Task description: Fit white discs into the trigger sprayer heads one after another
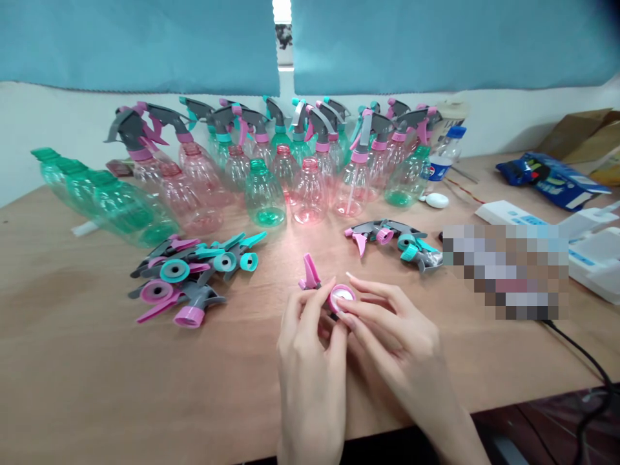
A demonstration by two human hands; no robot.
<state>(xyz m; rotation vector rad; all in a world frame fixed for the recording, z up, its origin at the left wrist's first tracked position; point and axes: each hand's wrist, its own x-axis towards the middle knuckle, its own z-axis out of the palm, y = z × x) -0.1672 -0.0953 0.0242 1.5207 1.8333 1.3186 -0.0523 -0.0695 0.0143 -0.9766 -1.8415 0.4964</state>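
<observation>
My left hand (310, 342) is closed around a trigger spray head (310, 274) with a pink trigger and pink screw collar, the collar's opening turned up towards me. A white disc (341, 294) shows inside that collar. My right hand (402, 342) has its thumb and a fingertip pressed together at the collar's near right edge, partly over the disc; another finger is raised. The spray head's grey body is mostly hidden by my fingers. Left of my hands lies a pile of loose spray heads (188, 278), pink, teal and grey. More spray heads (394, 240) lie to the right.
Behind stand several clear pink bottles (310, 194) and green bottles (265, 197), many with spray heads fitted. A Pepsi bottle (443, 161), white power strips (513, 219), a blue packet (552, 181) and a cardboard box (576, 139) are at the right. A black cable (581, 352) crosses the table edge.
</observation>
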